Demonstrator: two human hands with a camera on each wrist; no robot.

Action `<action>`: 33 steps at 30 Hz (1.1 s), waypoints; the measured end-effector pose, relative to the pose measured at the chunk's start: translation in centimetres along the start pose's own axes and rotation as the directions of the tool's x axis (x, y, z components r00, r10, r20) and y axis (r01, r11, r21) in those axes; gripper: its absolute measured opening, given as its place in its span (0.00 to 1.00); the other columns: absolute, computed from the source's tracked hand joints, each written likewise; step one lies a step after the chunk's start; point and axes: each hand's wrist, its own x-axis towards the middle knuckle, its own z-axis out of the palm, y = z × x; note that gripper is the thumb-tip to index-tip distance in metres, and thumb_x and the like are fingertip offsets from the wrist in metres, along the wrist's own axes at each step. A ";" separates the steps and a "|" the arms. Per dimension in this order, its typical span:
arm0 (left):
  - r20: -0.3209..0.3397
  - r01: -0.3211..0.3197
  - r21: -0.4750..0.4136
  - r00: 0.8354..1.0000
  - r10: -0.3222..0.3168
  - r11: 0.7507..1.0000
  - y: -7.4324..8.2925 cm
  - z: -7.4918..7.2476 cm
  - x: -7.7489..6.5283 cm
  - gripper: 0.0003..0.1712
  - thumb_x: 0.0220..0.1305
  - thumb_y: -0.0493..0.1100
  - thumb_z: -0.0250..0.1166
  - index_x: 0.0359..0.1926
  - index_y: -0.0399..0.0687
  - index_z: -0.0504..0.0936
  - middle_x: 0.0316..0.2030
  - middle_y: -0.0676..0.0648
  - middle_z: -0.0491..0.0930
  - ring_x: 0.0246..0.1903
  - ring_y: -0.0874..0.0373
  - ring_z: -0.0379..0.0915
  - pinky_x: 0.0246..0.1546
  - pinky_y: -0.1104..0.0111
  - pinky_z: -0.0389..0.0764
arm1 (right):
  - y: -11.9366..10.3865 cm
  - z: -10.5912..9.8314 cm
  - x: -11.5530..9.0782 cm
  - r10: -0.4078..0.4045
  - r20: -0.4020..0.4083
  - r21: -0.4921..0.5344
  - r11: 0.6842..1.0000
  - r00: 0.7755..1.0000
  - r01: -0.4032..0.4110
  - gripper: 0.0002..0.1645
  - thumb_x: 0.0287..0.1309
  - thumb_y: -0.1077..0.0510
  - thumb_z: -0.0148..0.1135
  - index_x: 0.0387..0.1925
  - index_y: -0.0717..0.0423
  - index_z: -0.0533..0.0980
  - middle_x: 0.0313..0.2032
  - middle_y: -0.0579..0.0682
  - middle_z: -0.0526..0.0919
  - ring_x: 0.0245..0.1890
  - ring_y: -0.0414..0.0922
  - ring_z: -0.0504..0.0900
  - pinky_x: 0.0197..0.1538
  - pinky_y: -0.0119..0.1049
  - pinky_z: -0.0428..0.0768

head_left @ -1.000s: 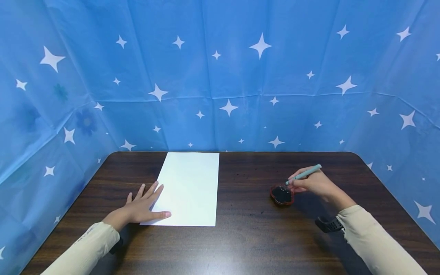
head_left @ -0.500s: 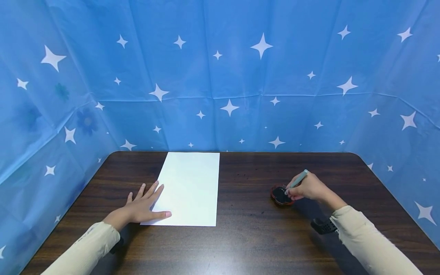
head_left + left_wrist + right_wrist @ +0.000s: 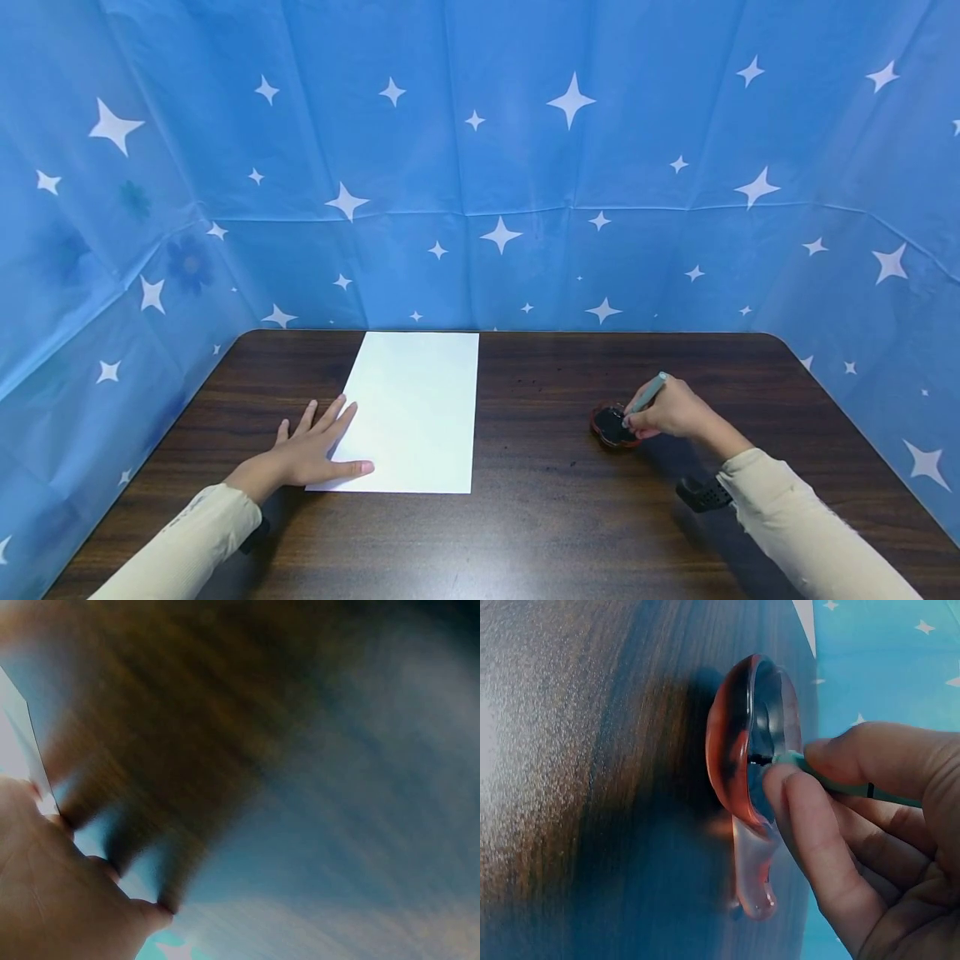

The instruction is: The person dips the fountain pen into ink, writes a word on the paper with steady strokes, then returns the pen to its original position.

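Note:
My left hand (image 3: 311,457) lies flat with spread fingers, pressing on the left edge of a blank white sheet of paper (image 3: 420,417). To the right, my right hand (image 3: 678,412) pinches a teal-handled brush (image 3: 649,392) between thumb and fingers. Its black tip points down into a small red translucent dish (image 3: 596,428) of black ink. In the right wrist view, the brush (image 3: 889,795) crosses the rim of the dish (image 3: 724,750), its tip by the dark ink (image 3: 762,712). A translucent stub (image 3: 756,889) sticks out from the dish.
Everything sits on a dark wood-grain table (image 3: 525,533). A blue curtain (image 3: 525,167) with white stars stands behind it and along both sides. A black wrist strap (image 3: 705,493) hangs under the right sleeve.
My right hand has shifted slightly left, bringing the brush tip from the far rim into the dish, with the handle more upright. My left hand and the paper stay put.

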 end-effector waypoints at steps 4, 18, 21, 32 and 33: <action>-0.002 0.000 -0.002 1.000 0.000 1.000 -0.1 0.1 -0.1 0.63 0.52 0.75 0.59 0.76 0.44 0.43 0.75 0.36 0.34 0.69 0.26 0.23 0.56 0.26 0.27 | -0.3 0.1 0.0 -0.029 0.022 -0.034 0.999 0.999 0.030 0.03 0.53 0.67 0.66 0.30 0.66 0.83 0.23 0.53 0.86 0.23 0.45 0.85 0.31 0.41 0.84; 0.004 0.004 -0.003 1.000 -0.004 1.000 -0.2 0.2 0.1 0.63 0.52 0.75 0.59 0.76 0.45 0.42 0.75 0.37 0.33 0.69 0.26 0.22 0.56 0.26 0.27 | -0.3 -0.2 0.2 -0.016 -0.006 -0.118 0.993 1.000 0.015 0.04 0.54 0.67 0.65 0.29 0.66 0.83 0.22 0.53 0.85 0.22 0.44 0.85 0.31 0.42 0.84; 0.000 0.001 -0.011 1.000 -0.001 1.000 -0.3 0.2 0.2 0.64 0.52 0.75 0.60 0.76 0.44 0.43 0.75 0.36 0.33 0.69 0.26 0.22 0.56 0.26 0.27 | -0.4 -0.2 0.0 -0.004 0.005 -0.119 0.993 1.000 0.005 0.04 0.54 0.67 0.65 0.29 0.66 0.83 0.21 0.52 0.85 0.22 0.44 0.85 0.31 0.42 0.84; 0.010 0.000 -0.017 1.000 0.001 1.000 -0.6 0.3 0.2 0.64 0.52 0.76 0.58 0.76 0.47 0.41 0.75 0.39 0.31 0.70 0.28 0.21 0.56 0.27 0.24 | -1.0 0.4 0.3 -0.106 0.008 -0.137 0.985 0.994 0.107 0.04 0.55 0.65 0.65 0.29 0.64 0.83 0.21 0.52 0.85 0.22 0.44 0.84 0.28 0.39 0.83; 0.011 0.000 -0.019 1.000 0.000 1.000 -0.5 0.2 0.1 0.64 0.52 0.76 0.59 0.76 0.47 0.41 0.75 0.38 0.31 0.70 0.27 0.21 0.56 0.27 0.25 | -1.0 0.5 0.4 -0.107 -0.001 -0.146 0.984 0.994 0.106 0.04 0.55 0.65 0.65 0.28 0.64 0.83 0.21 0.51 0.85 0.22 0.43 0.84 0.27 0.38 0.82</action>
